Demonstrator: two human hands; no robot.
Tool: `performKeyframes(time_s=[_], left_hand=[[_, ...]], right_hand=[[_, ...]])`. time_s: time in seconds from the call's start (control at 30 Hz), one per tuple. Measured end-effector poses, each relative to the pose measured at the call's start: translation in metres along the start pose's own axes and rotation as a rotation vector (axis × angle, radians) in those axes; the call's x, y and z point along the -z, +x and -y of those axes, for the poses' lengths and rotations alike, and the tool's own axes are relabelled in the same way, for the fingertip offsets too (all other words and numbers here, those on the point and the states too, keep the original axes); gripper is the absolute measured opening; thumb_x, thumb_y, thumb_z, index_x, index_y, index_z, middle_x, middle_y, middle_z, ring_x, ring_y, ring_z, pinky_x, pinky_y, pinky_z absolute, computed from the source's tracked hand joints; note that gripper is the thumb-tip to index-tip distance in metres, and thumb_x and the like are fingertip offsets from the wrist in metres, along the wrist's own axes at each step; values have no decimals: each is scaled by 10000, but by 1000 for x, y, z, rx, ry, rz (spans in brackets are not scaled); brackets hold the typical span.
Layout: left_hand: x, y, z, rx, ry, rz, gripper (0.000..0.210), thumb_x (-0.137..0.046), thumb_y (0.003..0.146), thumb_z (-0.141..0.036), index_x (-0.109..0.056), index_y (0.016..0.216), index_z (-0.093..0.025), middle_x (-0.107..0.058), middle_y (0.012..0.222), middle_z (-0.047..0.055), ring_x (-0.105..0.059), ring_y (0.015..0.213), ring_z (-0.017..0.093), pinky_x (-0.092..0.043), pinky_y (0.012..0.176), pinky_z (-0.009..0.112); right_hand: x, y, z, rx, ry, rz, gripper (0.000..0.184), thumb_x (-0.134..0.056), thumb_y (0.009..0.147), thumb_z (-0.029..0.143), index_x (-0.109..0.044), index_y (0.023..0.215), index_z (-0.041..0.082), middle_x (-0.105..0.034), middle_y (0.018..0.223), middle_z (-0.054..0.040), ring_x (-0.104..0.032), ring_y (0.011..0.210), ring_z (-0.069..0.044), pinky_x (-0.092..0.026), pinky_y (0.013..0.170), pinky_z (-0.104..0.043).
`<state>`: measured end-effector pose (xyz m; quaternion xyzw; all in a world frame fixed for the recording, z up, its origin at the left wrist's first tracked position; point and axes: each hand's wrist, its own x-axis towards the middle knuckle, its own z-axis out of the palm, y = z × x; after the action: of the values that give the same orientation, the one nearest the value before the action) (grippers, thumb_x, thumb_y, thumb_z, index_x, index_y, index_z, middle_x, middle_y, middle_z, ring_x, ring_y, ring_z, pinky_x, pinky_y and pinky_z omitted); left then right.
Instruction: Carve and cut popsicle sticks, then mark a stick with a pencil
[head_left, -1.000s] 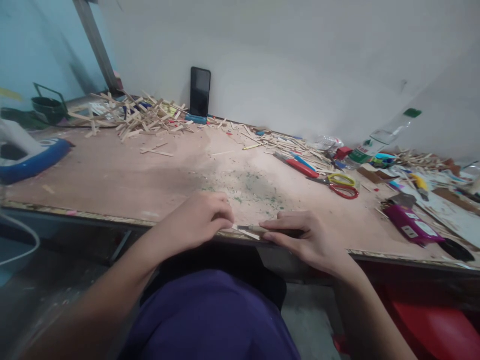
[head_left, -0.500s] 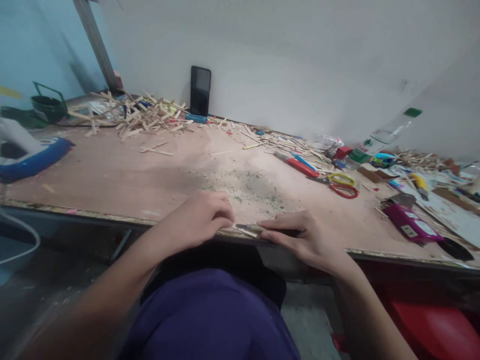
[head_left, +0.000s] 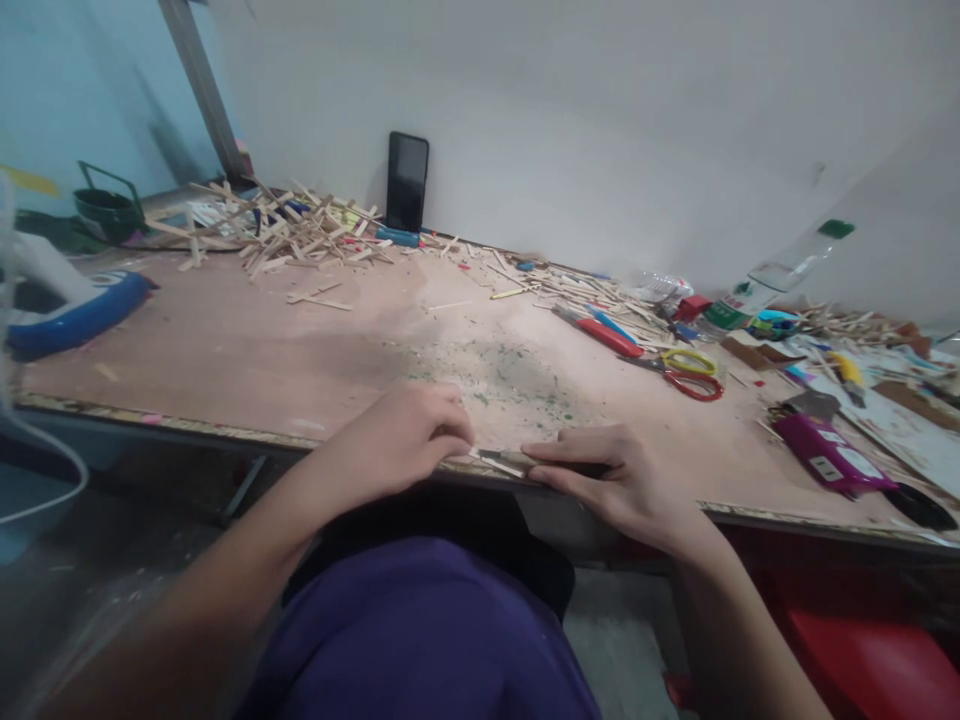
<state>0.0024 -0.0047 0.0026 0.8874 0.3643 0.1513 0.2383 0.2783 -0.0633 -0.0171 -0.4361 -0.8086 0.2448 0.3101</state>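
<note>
At the near edge of the table, my left hand (head_left: 416, 430) is closed in a pinch on the left end of a thin pale wooden stick (head_left: 505, 467). My right hand (head_left: 611, 468) wraps round a craft knife (head_left: 496, 456), its dark, narrow blade pointing left along the stick towards my left fingers. Much of the knife's handle is hidden inside the right hand. The stick's left end is hidden by my left thumb and fingertips. Green crumbs (head_left: 517, 370) lie scattered on the table just beyond both hands.
A heap of wooden sticks (head_left: 292, 235) lies at the back left, near a propped phone (head_left: 407, 182). To the right are a red cutter (head_left: 611, 337), scissors (head_left: 690, 375), a plastic bottle (head_left: 780, 275) and a purple case (head_left: 829, 453). A blue-and-white device (head_left: 82, 310) stands left.
The whole view has shifted slightly, so things appear a little further right. Both hands keep nearly the same pose and hold on the stick and craft knife.
</note>
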Motion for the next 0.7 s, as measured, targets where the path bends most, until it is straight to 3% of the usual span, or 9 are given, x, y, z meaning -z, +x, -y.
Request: performKeyframes(time_s=[0.4, 0.7], left_hand=[[0, -1, -2, 20, 1, -11, 83, -747, 1029, -183, -752, 952, -153, -756, 951, 7, -745, 960, 185, -638, 957, 418], [0, -3, 0, 49, -67, -66, 62, -770, 1007, -167, -766, 947, -156, -765, 925, -4, -741, 898, 171, -633, 928, 397]], right_hand=[[0, 1, 4, -16, 20, -35, 225, -769, 1028, 370, -901, 1102, 203, -850, 840, -57, -760, 727, -186, -578, 646, -289], [1, 3, 8, -69, -9, -56, 214, -690, 1081, 305, -867, 1058, 188, -868, 958, -55, -806, 845, -181, -646, 781, -323]])
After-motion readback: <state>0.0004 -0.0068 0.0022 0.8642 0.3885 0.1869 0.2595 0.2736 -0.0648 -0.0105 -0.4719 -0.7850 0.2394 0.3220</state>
